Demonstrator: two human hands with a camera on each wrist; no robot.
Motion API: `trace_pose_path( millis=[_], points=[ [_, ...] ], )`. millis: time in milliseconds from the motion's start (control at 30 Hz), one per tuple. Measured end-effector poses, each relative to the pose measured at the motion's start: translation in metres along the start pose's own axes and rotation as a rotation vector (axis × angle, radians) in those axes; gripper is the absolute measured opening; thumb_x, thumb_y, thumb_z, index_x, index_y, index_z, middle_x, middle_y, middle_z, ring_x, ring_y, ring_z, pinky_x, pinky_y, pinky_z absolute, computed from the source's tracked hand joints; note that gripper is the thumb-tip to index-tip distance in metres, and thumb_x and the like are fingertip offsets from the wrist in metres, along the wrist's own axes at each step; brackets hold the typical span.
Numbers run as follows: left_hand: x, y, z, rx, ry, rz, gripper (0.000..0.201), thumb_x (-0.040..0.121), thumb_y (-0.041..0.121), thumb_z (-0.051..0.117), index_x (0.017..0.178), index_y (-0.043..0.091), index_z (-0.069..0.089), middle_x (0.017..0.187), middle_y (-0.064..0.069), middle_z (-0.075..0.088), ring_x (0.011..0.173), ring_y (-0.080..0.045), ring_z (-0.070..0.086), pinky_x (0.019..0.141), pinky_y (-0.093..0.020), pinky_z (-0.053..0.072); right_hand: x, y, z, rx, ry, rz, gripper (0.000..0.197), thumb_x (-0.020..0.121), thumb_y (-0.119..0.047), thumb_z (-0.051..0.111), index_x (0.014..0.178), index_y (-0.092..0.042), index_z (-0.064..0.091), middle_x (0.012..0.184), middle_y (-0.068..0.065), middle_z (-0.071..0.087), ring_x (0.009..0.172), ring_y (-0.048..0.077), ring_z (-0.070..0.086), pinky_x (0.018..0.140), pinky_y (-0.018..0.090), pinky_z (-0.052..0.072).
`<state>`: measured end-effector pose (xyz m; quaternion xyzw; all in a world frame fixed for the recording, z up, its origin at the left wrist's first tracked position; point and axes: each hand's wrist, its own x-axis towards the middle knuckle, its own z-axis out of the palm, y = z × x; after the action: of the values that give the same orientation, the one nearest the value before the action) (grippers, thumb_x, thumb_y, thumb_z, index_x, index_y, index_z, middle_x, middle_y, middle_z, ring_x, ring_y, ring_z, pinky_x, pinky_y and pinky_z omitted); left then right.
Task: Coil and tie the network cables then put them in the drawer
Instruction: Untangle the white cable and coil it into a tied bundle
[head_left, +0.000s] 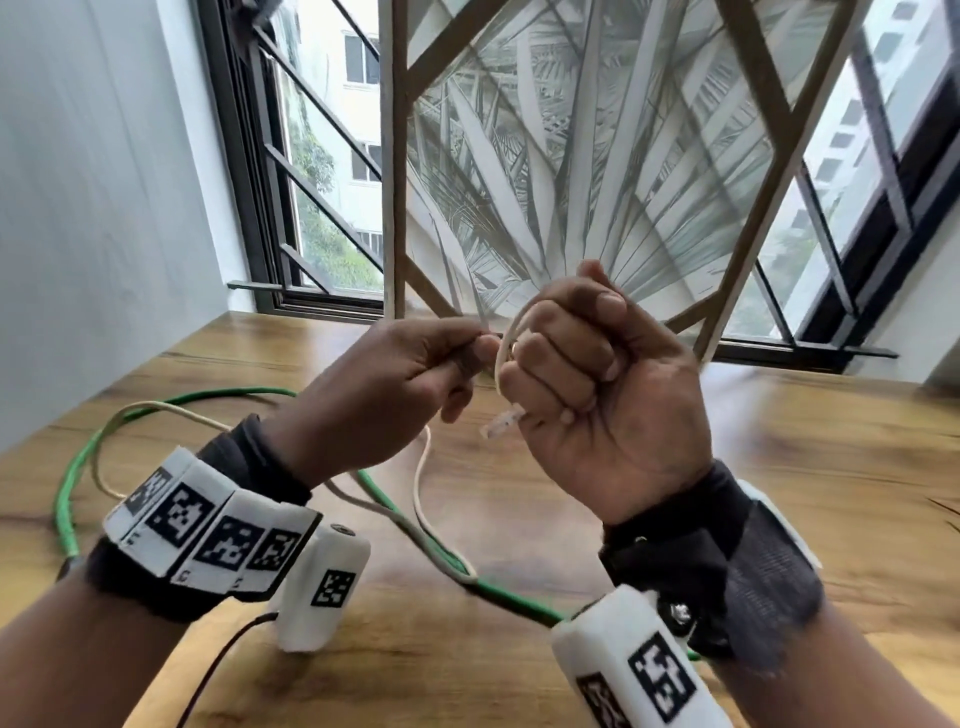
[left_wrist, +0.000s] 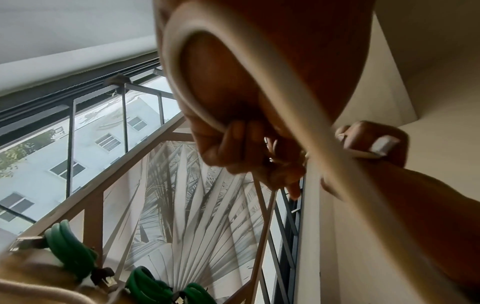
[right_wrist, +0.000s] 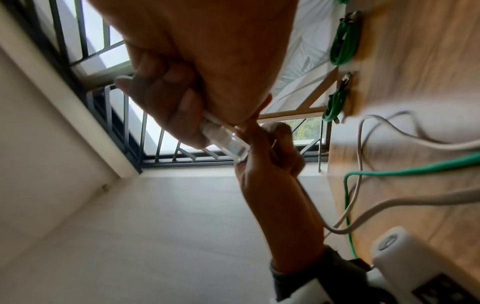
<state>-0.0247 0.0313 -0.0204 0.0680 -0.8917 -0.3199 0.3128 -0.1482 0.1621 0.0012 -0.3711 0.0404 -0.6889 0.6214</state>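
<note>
Both hands are raised above the wooden table. My right hand is a fist around the end of a white network cable, and its clear plug sticks out below the fingers. My left hand pinches the same cable just left of that fist. From the hands the cable hangs in a loop down to the table. In the right wrist view the fingers clamp the plug. In the left wrist view the cable runs across the palm. A loose green cable lies on the table and crosses the white one.
Two coiled green cable bundles lie near the table's far edge, by a leaning framed palm-leaf panel. Barred windows stand behind and a white wall on the left. No drawer is in view.
</note>
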Motion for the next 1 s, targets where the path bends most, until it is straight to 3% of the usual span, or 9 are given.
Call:
trace_pose_path(
  millis=[100,233,333,467,533,667,767,900,1000],
  points=[
    [-0.002,0.0,0.006,0.057,-0.158,-0.03,0.023,0.097,0.045,0.049,0.086,0.03,0.063,0.062,0.004,0.057,0.06,-0.012,0.05,0.063,-0.033,0.043,0.002,-0.008,-0.009,0.055,0.054,-0.146,0.031,0.107,-0.025,0.033,0.083,-0.014,0.048,0.057,-0.004,0.029,0.048,0.012,0.022,0.049,0.025,0.025],
    [-0.003,-0.003,0.01,-0.008,-0.215,-0.09,0.02,0.109,0.033,0.052,0.107,0.033,0.072,0.061,0.011,0.046,0.057,-0.01,0.042,0.058,-0.025,0.038,0.003,-0.018,-0.024,0.069,0.152,-0.284,0.044,0.112,-0.023,0.023,0.082,-0.012,0.053,0.057,-0.001,0.042,0.051,0.011,0.025,0.054,0.024,0.029],
    [-0.004,-0.001,0.009,0.147,-0.297,-0.048,0.021,0.107,0.036,0.053,0.109,0.032,0.073,0.068,0.016,0.058,0.062,-0.007,0.054,0.06,-0.019,0.041,0.005,-0.024,-0.026,0.032,0.248,-0.413,0.033,0.098,-0.009,0.035,0.076,-0.011,0.061,0.058,-0.003,0.042,0.048,0.011,0.037,0.053,0.022,0.036],
    [-0.004,0.008,0.009,0.29,-0.386,0.091,0.013,0.105,0.025,0.061,0.102,0.029,0.073,0.075,0.041,0.06,0.068,0.01,0.06,0.062,-0.003,0.038,0.009,-0.038,-0.025,-0.066,0.359,-0.562,0.022,0.086,0.002,0.039,0.083,-0.012,0.056,0.06,-0.004,0.048,0.05,0.01,0.044,0.054,0.022,0.043],
    [-0.005,0.01,0.009,0.305,-0.365,0.144,0.013,0.104,0.023,0.06,0.1,0.029,0.072,0.076,0.04,0.06,0.069,0.014,0.059,0.064,-0.003,0.037,0.011,-0.038,-0.026,-0.166,0.377,-0.561,0.019,0.084,0.002,0.042,0.085,-0.012,0.054,0.061,-0.003,0.051,0.052,0.009,0.047,0.057,0.022,0.043],
    [-0.008,0.011,0.006,0.395,-0.231,0.178,0.034,0.102,0.056,0.045,0.093,0.031,0.067,0.074,0.031,0.059,0.065,0.013,0.056,0.06,-0.017,0.042,0.01,-0.028,-0.031,-0.494,0.377,-0.547,0.027,0.092,0.014,0.039,0.09,-0.005,0.058,0.072,0.005,0.058,0.065,0.016,0.054,0.064,0.026,0.049],
    [-0.008,0.015,0.006,0.49,-0.067,0.164,0.045,0.096,0.07,0.043,0.08,0.032,0.063,0.065,0.02,0.06,0.057,0.0,0.055,0.053,-0.029,0.044,0.006,-0.02,-0.031,-0.882,0.387,-0.538,0.032,0.099,0.017,0.036,0.091,0.0,0.063,0.071,0.005,0.066,0.066,0.017,0.064,0.066,0.028,0.055],
    [-0.009,0.021,0.008,0.463,0.125,0.175,0.03,0.088,0.06,0.068,0.075,0.033,0.067,0.053,0.016,0.042,0.05,-0.009,0.044,0.052,-0.027,0.037,0.002,-0.013,-0.026,-1.261,0.37,-0.511,0.029,0.091,0.023,0.041,0.094,0.008,0.065,0.075,0.015,0.073,0.072,0.026,0.074,0.074,0.038,0.061],
    [-0.007,0.019,0.008,0.356,0.147,0.193,0.021,0.088,0.047,0.08,0.085,0.026,0.078,0.055,0.014,0.049,0.052,-0.005,0.049,0.056,-0.016,0.036,0.001,-0.011,-0.025,-1.447,0.395,-0.516,0.025,0.092,0.017,0.048,0.092,0.003,0.068,0.078,0.014,0.073,0.075,0.025,0.074,0.077,0.042,0.062]
  ],
)
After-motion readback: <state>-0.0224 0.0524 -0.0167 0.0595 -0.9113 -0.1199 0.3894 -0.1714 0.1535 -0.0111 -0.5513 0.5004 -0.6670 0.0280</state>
